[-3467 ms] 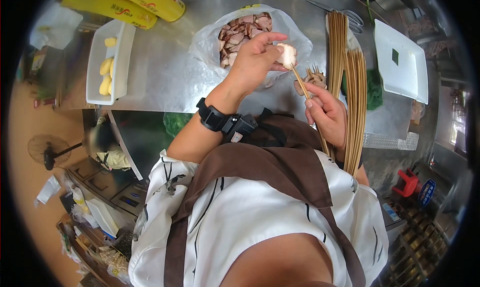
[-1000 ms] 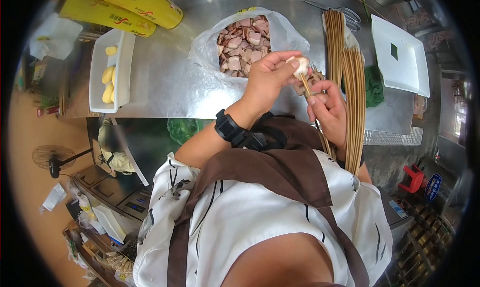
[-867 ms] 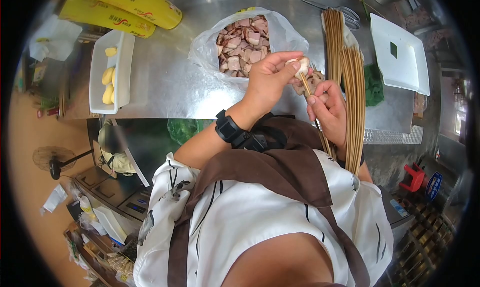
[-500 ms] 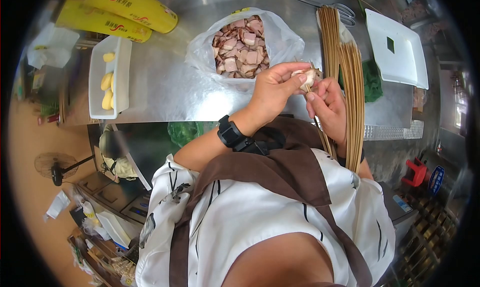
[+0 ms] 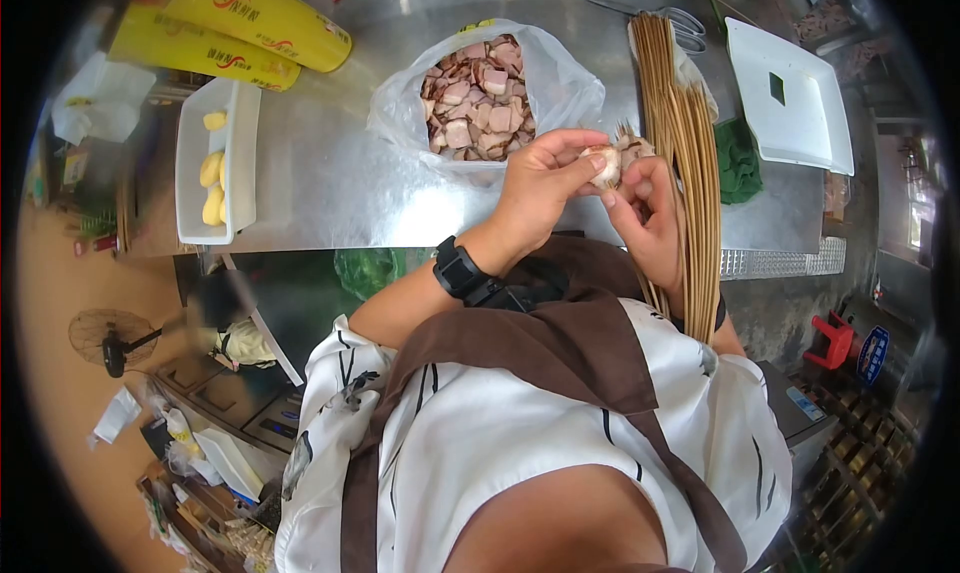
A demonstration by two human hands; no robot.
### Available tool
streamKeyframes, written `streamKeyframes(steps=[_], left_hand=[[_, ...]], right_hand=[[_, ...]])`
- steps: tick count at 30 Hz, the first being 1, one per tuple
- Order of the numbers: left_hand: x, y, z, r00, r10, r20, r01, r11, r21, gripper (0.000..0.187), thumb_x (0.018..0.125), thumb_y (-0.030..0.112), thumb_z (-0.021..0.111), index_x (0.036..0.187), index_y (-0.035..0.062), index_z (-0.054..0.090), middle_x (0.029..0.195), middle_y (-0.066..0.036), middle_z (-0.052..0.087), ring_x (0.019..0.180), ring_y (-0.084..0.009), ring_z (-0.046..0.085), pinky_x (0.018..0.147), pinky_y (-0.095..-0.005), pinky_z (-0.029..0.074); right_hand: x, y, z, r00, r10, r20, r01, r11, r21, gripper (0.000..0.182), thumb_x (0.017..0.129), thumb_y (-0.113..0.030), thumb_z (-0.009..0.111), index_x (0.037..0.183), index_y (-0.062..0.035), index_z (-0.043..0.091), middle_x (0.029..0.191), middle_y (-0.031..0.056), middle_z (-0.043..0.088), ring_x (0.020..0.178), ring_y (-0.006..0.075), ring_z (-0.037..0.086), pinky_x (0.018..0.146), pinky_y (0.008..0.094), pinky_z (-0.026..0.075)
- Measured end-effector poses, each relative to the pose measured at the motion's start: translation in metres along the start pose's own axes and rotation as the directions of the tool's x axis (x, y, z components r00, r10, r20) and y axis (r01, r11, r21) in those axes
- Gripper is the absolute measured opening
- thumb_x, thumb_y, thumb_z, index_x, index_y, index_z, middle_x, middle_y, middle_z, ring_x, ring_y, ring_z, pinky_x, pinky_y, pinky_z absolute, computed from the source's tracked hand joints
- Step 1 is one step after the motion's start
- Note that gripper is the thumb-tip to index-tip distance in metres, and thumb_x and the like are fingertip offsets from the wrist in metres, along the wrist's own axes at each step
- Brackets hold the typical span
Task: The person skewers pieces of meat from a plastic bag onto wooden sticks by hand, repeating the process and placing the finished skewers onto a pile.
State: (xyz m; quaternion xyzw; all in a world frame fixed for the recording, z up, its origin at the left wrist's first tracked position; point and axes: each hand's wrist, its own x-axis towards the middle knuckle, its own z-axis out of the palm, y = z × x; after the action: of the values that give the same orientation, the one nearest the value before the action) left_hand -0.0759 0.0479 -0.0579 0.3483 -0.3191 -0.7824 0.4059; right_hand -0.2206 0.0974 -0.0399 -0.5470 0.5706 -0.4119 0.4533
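My left hand [image 5: 545,178] pinches a pale slice of meat [image 5: 603,167] between thumb and fingers. Close against it, my right hand [image 5: 655,223] is closed round bamboo skewers with meat pieces [image 5: 636,151] near their pointed tips. How many skewers it grips is hidden by the fingers. A long bundle of bare bamboo skewers [image 5: 703,173] lies just beyond my right hand, running from the table down over my right forearm. Behind my left hand sits an open clear plastic bag [image 5: 565,93] full of cut meat slices [image 5: 485,103].
On the left stands a white tray [image 5: 245,163] with several yellow pieces, below yellow film rolls [image 5: 270,23]. Scissors [image 5: 685,31], a white tray [image 5: 800,113] and green netting [image 5: 738,163] are at the right. The metal table's front edge [image 5: 300,246] runs before me.
My hands have shifted slightly, and a meat slice is now in my left fingers beside the skewered meat. More meat shows above my right hand, with skewer tips poking past it.
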Motion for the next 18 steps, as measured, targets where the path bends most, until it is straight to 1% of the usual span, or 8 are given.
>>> streamKeyframes(steps=[2, 3, 5, 8, 10, 12, 14, 18], left_hand=[[0.000, 0.000, 0.000, 1.000, -0.001, 0.006, 0.001, 1.000, 0.004, 0.024, 0.084, 0.005, 0.057, 0.107, 0.0014, 0.055, 0.092, -0.007, 0.062, 0.083, -0.0111, 0.059, 0.068, -0.0238, 0.050], [0.001, -0.001, -0.001, 1.000, 0.000, 0.007, 0.000, 1.000, 0.004, 0.024, 0.084, 0.005, 0.057, 0.107, 0.0014, 0.055, 0.092, -0.007, 0.062, 0.083, -0.0111, 0.059, 0.068, -0.0238, 0.050], [0.004, -0.002, 0.000, 1.000, 0.007, 0.005, -0.007, 0.999, 0.032, 0.025, 0.084, 0.005, 0.057, 0.108, 0.0011, 0.054, 0.093, -0.006, 0.062, 0.083, -0.0102, 0.059, 0.067, -0.0235, 0.050], [0.006, -0.003, 0.000, 0.997, 0.072, 0.023, -0.074, 0.991, 0.115, 0.029, 0.081, 0.005, 0.060, 0.109, 0.0022, 0.054, 0.097, -0.006, 0.057, 0.079, -0.0096, 0.057, 0.066, -0.0227, 0.048], [0.010, -0.007, -0.007, 0.995, 0.090, 0.030, -0.095, 0.958, 0.270, 0.031, 0.079, 0.005, 0.062, 0.109, 0.0031, 0.054, 0.098, -0.006, 0.055, 0.077, -0.0096, 0.056, 0.066, -0.0224, 0.048], [0.014, -0.008, -0.011, 0.994, 0.107, 0.038, -0.113, 0.901, 0.418, 0.033, 0.078, 0.005, 0.063, 0.110, 0.0039, 0.054, 0.100, -0.006, 0.052, 0.076, -0.0097, 0.054, 0.065, -0.0220, 0.047], [0.018, -0.007, -0.013, 0.941, 0.326, 0.092, -0.309, 0.717, 0.625, 0.036, 0.076, 0.005, 0.064, 0.110, 0.0059, 0.054, 0.100, -0.006, 0.049, 0.073, -0.0100, 0.052, 0.063, -0.0220, 0.046], [0.019, 0.010, -0.013, 0.920, 0.391, -0.001, -0.296, 0.698, 0.652, 0.033, 0.080, 0.009, 0.062, 0.111, 0.0035, 0.053, 0.092, -0.003, 0.056, 0.076, -0.0072, 0.052, 0.063, -0.0209, 0.044]], right_hand=[[0.001, -0.008, 0.001, 0.970, -0.224, -0.094, 0.190, 0.941, -0.279, 0.018, 0.075, -0.004, 0.063, 0.083, -0.0046, 0.046, 0.063, -0.0013, 0.043, 0.050, 0.0063, 0.036, 0.045, 0.0210, 0.031], [0.002, -0.010, 0.000, 0.970, -0.225, -0.094, 0.191, 0.941, -0.280, 0.018, 0.075, -0.004, 0.063, 0.083, -0.0046, 0.046, 0.063, -0.0013, 0.043, 0.050, 0.0063, 0.036, 0.045, 0.0210, 0.031], [0.003, -0.014, -0.005, 0.901, -0.433, -0.021, 0.403, 0.854, -0.328, 0.016, 0.072, -0.002, 0.063, 0.082, -0.0045, 0.051, 0.064, -0.0003, 0.045, 0.050, 0.0092, 0.040, 0.045, 0.0222, 0.033], [-0.003, -0.024, -0.007, 0.914, -0.393, 0.098, 0.401, 0.912, -0.084, 0.014, 0.071, -0.002, 0.063, 0.082, -0.0043, 0.054, 0.063, 0.0004, 0.047, 0.050, 0.0112, 0.044, 0.046, 0.0230, 0.035], [-0.004, -0.024, -0.008, 0.921, -0.357, 0.157, 0.372, 0.925, -0.077, 0.013, 0.071, -0.002, 0.063, 0.082, -0.0042, 0.055, 0.061, 0.0018, 0.049, 0.049, 0.0137, 0.048, 0.047, 0.0248, 0.037], [0.000, -0.020, -0.007, 0.845, -0.476, 0.246, 0.515, 0.848, -0.127, 0.011, 0.073, -0.002, 0.062, 0.082, -0.0039, 0.056, 0.060, 0.0033, 0.051, 0.048, 0.0157, 0.049, 0.047, 0.0266, 0.038], [0.001, -0.020, -0.007, 0.858, -0.419, 0.296, 0.470, 0.873, -0.128, 0.007, 0.076, -0.004, 0.060, 0.082, -0.0040, 0.057, 0.061, 0.0053, 0.052, 0.050, 0.0171, 0.051, 0.048, 0.0281, 0.039], [0.001, -0.018, -0.005, 0.892, -0.332, 0.308, 0.388, 0.911, -0.141, 0.007, 0.076, 0.000, 0.058, 0.083, 0.0004, 0.058, 0.068, 0.0087, 0.057, 0.054, 0.0186, 0.053, 0.049, 0.0281, 0.040]])
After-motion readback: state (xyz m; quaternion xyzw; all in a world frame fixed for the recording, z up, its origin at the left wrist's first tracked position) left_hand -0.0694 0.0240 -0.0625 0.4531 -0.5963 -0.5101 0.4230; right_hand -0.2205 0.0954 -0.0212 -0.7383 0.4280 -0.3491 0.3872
